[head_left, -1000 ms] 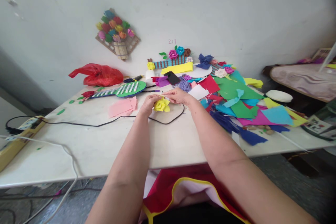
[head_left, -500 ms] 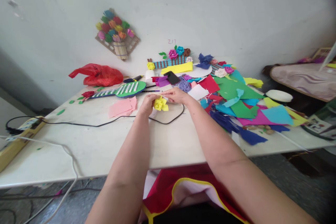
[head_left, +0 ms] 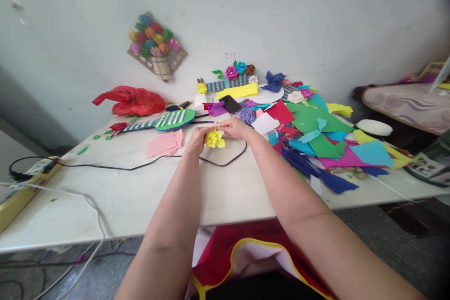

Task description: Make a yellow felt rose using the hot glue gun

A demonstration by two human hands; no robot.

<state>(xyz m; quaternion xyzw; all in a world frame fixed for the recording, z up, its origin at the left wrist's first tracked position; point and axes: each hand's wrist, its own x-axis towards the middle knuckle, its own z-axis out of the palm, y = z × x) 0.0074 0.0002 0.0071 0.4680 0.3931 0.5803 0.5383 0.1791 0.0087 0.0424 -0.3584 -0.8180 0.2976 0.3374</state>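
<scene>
A yellow paper flower (head_left: 215,138) with pointed petals is held a little above the white table (head_left: 232,192), between my two hands. My left hand (head_left: 197,139) is closed on the flower's left side, its fingertips partly hidden behind the petals. From the right, my right hand (head_left: 235,127) reaches over with fingers pressed together at the flower's far upper edge. What exactly those fingertips pinch is hard to see. A black cable (head_left: 225,165) loops on the table just below the flower.
Pink paper sheets (head_left: 164,144) and a green guitar-shaped craft (head_left: 175,119) lie to the left, near a red plastic bag (head_left: 135,101). Coloured paper scraps (head_left: 316,122) cover the right side. A phone (head_left: 230,104) lies behind my hands; a power strip (head_left: 30,183) is at far left.
My right fingers have shifted slightly left and up over the flower's far edge. The left hand and the flower stay nearly in place.
</scene>
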